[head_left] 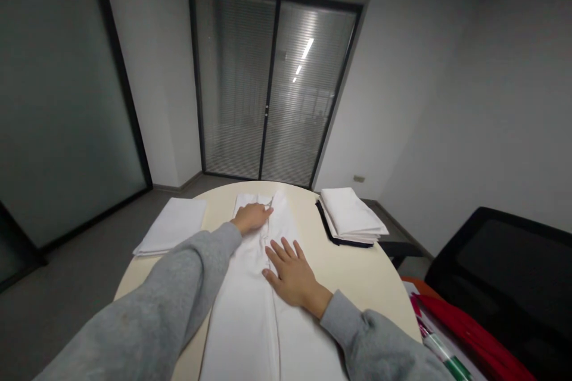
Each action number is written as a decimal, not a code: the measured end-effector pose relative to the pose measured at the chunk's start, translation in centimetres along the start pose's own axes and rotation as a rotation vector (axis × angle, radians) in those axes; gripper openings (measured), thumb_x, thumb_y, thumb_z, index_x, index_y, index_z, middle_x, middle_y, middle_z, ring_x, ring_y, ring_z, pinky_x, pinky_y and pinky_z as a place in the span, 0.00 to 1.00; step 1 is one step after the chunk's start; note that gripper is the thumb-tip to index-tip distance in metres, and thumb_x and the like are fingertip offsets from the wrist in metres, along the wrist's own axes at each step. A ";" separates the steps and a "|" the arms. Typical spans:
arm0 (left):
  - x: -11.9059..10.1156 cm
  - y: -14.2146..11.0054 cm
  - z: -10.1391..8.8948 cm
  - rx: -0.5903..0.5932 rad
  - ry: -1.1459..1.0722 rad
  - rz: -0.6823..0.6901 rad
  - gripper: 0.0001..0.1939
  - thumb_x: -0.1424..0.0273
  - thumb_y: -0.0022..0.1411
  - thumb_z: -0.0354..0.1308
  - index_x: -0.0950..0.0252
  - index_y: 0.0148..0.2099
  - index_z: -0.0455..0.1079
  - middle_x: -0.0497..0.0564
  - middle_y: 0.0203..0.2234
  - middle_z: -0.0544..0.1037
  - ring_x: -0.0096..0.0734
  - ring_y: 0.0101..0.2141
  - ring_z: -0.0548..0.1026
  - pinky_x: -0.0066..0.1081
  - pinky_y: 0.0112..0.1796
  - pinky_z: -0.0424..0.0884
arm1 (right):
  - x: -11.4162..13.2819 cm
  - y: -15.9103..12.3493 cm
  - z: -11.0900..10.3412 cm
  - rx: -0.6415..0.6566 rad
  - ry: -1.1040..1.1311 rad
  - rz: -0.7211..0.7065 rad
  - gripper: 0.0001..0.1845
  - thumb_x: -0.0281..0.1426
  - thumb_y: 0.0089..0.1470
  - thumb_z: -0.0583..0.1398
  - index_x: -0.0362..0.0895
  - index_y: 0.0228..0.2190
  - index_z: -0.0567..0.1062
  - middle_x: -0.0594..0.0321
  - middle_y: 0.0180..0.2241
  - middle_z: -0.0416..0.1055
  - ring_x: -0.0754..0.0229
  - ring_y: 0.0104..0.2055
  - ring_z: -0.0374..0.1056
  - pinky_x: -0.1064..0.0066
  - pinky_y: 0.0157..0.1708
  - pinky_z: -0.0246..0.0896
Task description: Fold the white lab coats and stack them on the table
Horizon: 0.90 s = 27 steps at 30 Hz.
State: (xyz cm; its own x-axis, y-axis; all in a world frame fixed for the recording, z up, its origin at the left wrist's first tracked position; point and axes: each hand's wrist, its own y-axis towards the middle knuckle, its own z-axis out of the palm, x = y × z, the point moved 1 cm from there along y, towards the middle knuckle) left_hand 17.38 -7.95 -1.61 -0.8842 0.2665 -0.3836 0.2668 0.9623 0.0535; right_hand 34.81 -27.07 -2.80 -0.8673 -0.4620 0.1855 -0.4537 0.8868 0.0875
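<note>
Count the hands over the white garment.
2: the left hand near the white garment's far end, and the right hand spread open nearer the camera. Neither is hidden.

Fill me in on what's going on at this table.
A person is handling a long piece of white fabric laid lengthwise across the round table. The left hand is on it near the far end, fingers curled; the right hand rests on it nearer the wearer, fingers spread. A folded white cloth lies to the left, and a folded white stack sits to the right.
</note>
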 end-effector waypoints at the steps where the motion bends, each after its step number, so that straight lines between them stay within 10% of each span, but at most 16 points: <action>1: -0.6 1.6 -0.3 -0.018 -0.016 -0.041 0.35 0.43 0.71 0.38 0.62 0.54 0.75 0.65 0.56 0.78 0.57 0.57 0.75 0.50 0.55 0.68 | 0.2 0.0 0.0 -0.002 0.005 0.004 0.37 0.55 0.70 0.44 0.50 0.71 0.58 0.59 0.74 0.47 0.43 0.77 0.35 0.42 0.73 0.23; 8: -3.7 9.2 1.7 -0.108 -0.088 -0.181 0.36 0.49 0.65 0.55 0.69 0.65 0.63 0.71 0.57 0.76 0.60 0.55 0.76 0.44 0.47 0.72 | 0.3 -0.6 -0.6 -0.038 0.088 0.011 0.36 0.54 0.71 0.43 0.51 0.71 0.57 0.59 0.74 0.48 0.43 0.77 0.35 0.41 0.73 0.23; 19: -3.4 13.7 2.8 0.020 -0.138 -0.064 0.23 0.56 0.54 0.68 0.69 0.44 0.79 0.66 0.42 0.84 0.56 0.49 0.81 0.34 0.41 0.73 | 0.0 -0.3 -1.1 -0.041 0.160 0.005 0.36 0.54 0.70 0.47 0.49 0.71 0.58 0.56 0.74 0.49 0.41 0.76 0.36 0.38 0.73 0.24; 27: -3.3 14.7 2.4 -0.056 -0.169 -0.055 0.20 0.59 0.70 0.53 0.71 0.49 0.76 0.63 0.40 0.84 0.45 0.42 0.83 0.31 0.39 0.73 | -0.3 -0.2 -1.2 -0.025 0.157 0.005 0.35 0.52 0.70 0.48 0.49 0.70 0.59 0.55 0.73 0.50 0.40 0.76 0.37 0.37 0.72 0.25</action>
State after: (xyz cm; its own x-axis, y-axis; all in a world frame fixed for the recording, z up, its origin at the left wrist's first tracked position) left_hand 25.15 5.13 -1.74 -0.8188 0.2050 -0.5362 0.1938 0.9779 0.0779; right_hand 35.40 -27.15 -1.66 -0.8258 -0.4528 0.3362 -0.4429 0.8897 0.1104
